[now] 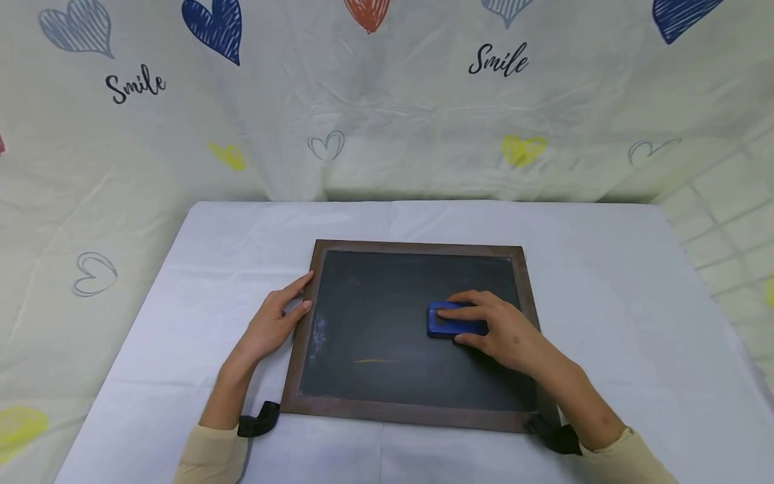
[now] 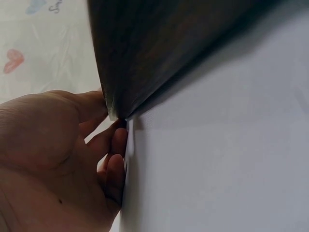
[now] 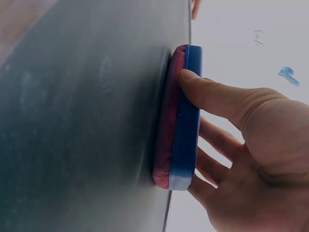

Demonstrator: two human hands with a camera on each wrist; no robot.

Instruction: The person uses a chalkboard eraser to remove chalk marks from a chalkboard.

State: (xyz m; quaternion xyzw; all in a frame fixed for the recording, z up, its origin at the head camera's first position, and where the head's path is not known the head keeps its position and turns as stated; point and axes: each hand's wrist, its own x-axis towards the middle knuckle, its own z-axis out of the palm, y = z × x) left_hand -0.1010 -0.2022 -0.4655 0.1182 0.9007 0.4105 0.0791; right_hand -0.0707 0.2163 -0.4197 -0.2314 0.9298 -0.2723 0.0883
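A chalkboard in a brown wooden frame lies flat on the table. My right hand grips a blue eraser and presses it onto the right half of the dark surface. In the right wrist view the eraser shows a red felt underside against the board, with my thumb on its blue edge. My left hand rests with straight fingers against the frame's left edge. The left wrist view shows those fingers touching the frame. A faint yellow chalk streak and a white smudge remain on the board.
The table is covered by a white cloth, with open cloth on both sides of the board. A pale curtain printed with hearts and "Smile" hangs behind the table. Black camera straps sit on both wrists.
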